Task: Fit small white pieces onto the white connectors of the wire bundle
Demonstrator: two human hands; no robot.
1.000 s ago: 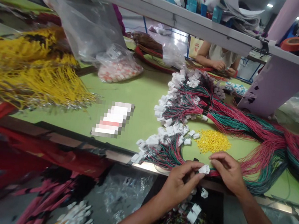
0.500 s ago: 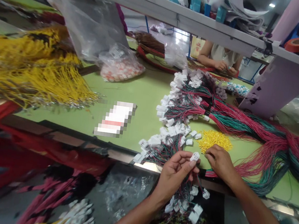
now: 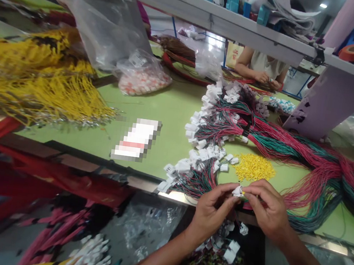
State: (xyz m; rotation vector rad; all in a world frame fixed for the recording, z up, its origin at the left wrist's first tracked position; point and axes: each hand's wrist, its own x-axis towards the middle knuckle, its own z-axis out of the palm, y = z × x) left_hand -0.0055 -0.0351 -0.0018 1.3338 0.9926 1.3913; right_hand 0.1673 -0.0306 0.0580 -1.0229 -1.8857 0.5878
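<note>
Since the last frame, the right hand (image 3: 268, 207) has come off the lower edge of the yellow pile (image 3: 254, 168) to meet the left hand (image 3: 213, 207), lower right of centre; the white connector (image 3: 237, 191) has shifted a bit right and down and turned. Left thumb and index are clamped on the connector's left side; right thumb and index are pinched together at its right side, with a speck of yellow, looks like one small yellow piece (image 3: 243, 194), between them and the housing. Can't tell if it's seated or just touching; fingertips cover it. Main risk: misalignment. Piece is tiny and the fingers block the view, so it could go in crooked or wrong way round. Second: drop. Hands are at the near edge of the green tabletop (image 3: 173, 112), so a slip likely sends it down to the lap, not back to the pile. Third: snag. Loose white connectors (image 3: 231, 252) hang just below the hands, lower centre, and could tangle or tug the held one. Pushing too hard against a weak left grip could also twist the housing.
</note>
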